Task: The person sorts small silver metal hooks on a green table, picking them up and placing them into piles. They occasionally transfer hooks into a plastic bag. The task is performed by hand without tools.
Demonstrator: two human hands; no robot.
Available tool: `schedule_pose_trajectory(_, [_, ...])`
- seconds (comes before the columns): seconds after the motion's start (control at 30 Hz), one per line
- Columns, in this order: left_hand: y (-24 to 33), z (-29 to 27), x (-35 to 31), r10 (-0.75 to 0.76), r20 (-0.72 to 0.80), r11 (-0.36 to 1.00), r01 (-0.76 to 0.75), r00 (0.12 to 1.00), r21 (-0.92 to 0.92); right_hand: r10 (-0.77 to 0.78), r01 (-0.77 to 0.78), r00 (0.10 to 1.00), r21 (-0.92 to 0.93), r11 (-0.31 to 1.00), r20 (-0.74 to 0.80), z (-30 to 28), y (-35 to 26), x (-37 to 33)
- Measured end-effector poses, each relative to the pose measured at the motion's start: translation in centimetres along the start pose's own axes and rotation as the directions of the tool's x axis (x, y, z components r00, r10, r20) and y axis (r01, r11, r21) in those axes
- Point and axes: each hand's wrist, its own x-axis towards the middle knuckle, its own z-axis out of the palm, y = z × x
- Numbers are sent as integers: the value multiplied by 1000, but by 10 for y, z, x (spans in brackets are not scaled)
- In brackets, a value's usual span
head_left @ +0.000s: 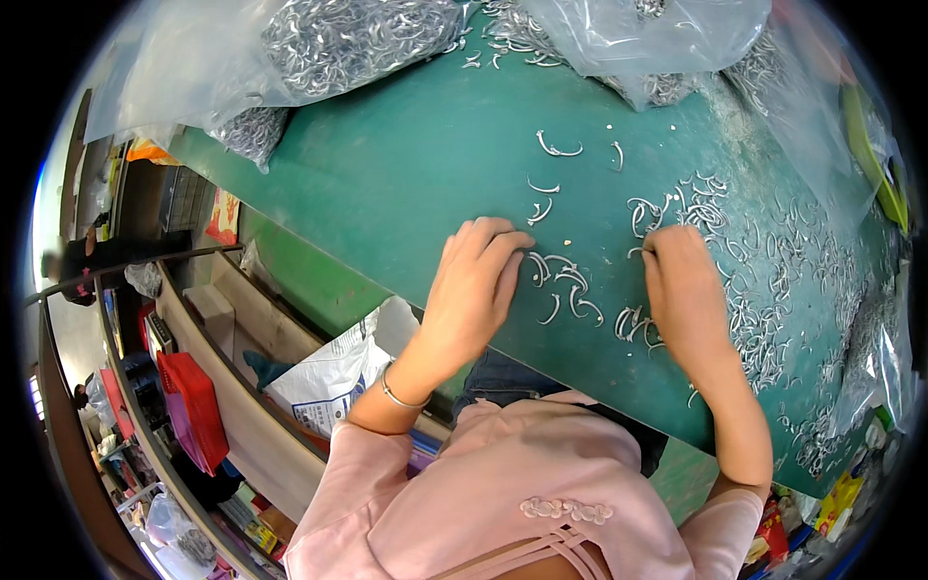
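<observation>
On the green tabletop lie many small, silvery, curved hook-like metal pieces. My right hand (684, 290) is bent over the right side, its fingertips pinched at the end of one curved metal piece (634, 252). My left hand (474, 280) rests further left with thumb and fingers drawn together; whatever is between their tips is too small to make out. Just right of its fingertips sits a small group of curved pieces (577, 280). A few single pieces (559, 148) are spread farther up the table. Beyond and beside my right hand spreads a large loose scatter of pieces (759, 319).
Clear plastic bags full of metal pieces (358, 43) stand along the far edge, with another bag (667, 39) at the far right. Left of the green table (387, 145) are shelves holding a red bag (193, 411) and a white printed package (338, 372). Colourful wrappers (839, 505) lie at lower right.
</observation>
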Motion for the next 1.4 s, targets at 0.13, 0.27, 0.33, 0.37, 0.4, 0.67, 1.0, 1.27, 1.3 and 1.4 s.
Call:
schedule_pose_trajectory(0.13, [23,1,-21,-251,366,339,436,896,-834,99,-221,966,558,800,239,-17,-40,3])
schedule_pose_trajectory(0.27, [18,9,-34,-174,692,-230,655,700,-720,-63,20,996,498,867,70,-2,-46,12])
schedule_pose_trajectory(0.33, [13,6,-40,-285,570,177,627,770,-759,-17,-14,997,396,918,74,2,-35,19])
schedule_pose_trajectory(0.37, [16,5,-38,-404,396,467,558,824,-686,-31,5,997,335,942,72,5,-34,20])
schedule_pose_trajectory(0.4, [16,4,-34,-375,248,647,444,893,-620,-44,23,996,272,962,72,10,-33,20])
schedule_pose_trajectory(0.67, [-6,5,1,55,138,980,-27,989,-196,-128,102,983,187,977,135,22,-28,16])
schedule_pose_trajectory(1.0, [-13,-5,-9,-44,114,975,68,993,-212,2,0,1000,223,975,-8,1,-18,19])
schedule_pose_trajectory(1.27, [-2,-17,-20,-325,376,311,474,868,-824,203,-235,971,666,708,127,4,-47,13])
schedule_pose_trajectory(1.3, [-4,-16,-22,-304,451,185,517,839,-836,176,-240,971,680,693,164,6,-54,14])
schedule_pose_trajectory(1.4, [-3,-18,-20,-275,568,28,597,776,-802,-117,12,988,688,725,105,24,-65,21])
